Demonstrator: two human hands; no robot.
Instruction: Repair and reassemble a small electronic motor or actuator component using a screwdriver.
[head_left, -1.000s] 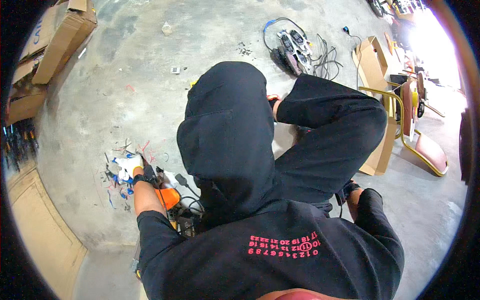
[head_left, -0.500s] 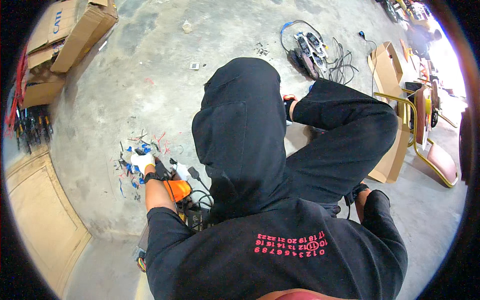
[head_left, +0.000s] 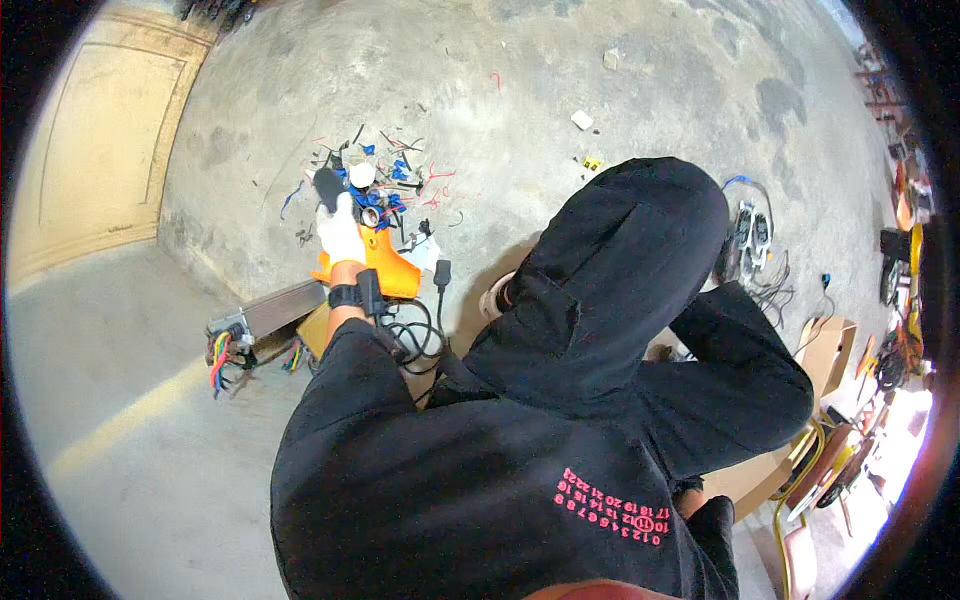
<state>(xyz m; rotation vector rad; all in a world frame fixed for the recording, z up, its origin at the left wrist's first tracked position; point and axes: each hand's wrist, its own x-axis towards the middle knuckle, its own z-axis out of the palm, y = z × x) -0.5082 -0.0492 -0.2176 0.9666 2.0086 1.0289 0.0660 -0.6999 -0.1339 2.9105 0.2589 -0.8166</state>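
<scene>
My left hand (head_left: 342, 232), in a white glove, reaches to the floor at the far left of my knees. Its fingers are closed round a dark, oblong thing (head_left: 329, 189) whose kind I cannot make out. Just beyond it lie a white round piece (head_left: 362, 175), a blue roll (head_left: 371, 216) and scattered blue, black and red scraps (head_left: 398, 168). An orange, sheet-like thing (head_left: 395, 268) lies beside my wrist. Of my right arm only a bit near the wrist (head_left: 690, 500) shows by my hip; the hand is hidden.
Left of my arm lies a long metal-cased box (head_left: 270, 312) with coloured wires. A black plug (head_left: 442, 272) and coiled cable (head_left: 415, 335) are near my left forearm. White-and-black gear (head_left: 748, 235) with cables, a cardboard box (head_left: 840, 350) and a yellow-framed chair (head_left: 795, 570) stand right.
My view has swung to the left, so the floor things sit further right and higher. My left hand has come back from the scraps with the dark thing showing in it.
</scene>
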